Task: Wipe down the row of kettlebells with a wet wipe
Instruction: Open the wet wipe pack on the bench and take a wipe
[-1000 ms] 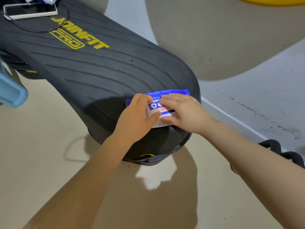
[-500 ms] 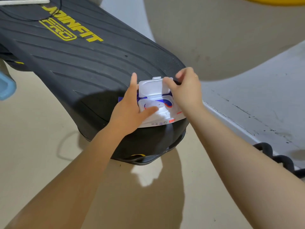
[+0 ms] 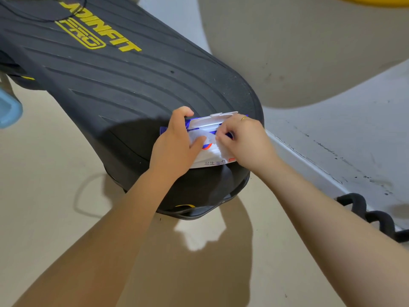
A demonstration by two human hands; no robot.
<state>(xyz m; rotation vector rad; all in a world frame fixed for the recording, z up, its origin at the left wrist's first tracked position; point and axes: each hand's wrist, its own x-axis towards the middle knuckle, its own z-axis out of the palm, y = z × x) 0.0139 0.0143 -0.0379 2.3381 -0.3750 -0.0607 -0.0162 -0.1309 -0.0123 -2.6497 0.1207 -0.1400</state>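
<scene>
A blue and white wet wipe pack (image 3: 212, 161) lies on the near end of a black ribbed platform (image 3: 115, 89), its white flip lid (image 3: 212, 120) standing open. My left hand (image 3: 177, 142) grips the pack's left end, thumb on its top. My right hand (image 3: 245, 140) pinches a white wipe (image 3: 219, 147) at the pack's opening, partly drawn out. Black kettlebell handles (image 3: 363, 209) show at the right edge, by the wall.
The platform carries yellow lettering and stands on a beige floor (image 3: 55, 196). A light blue object (image 3: 8, 109) sits at the left edge. A grey wall base (image 3: 332, 134) runs along the right. A thin cable loop (image 3: 84, 196) lies on the floor.
The pack's lid was closed, then flipped up by my right hand. My right hand has since dropped to the opening and pinched a wipe. My left hand stayed on the pack.
</scene>
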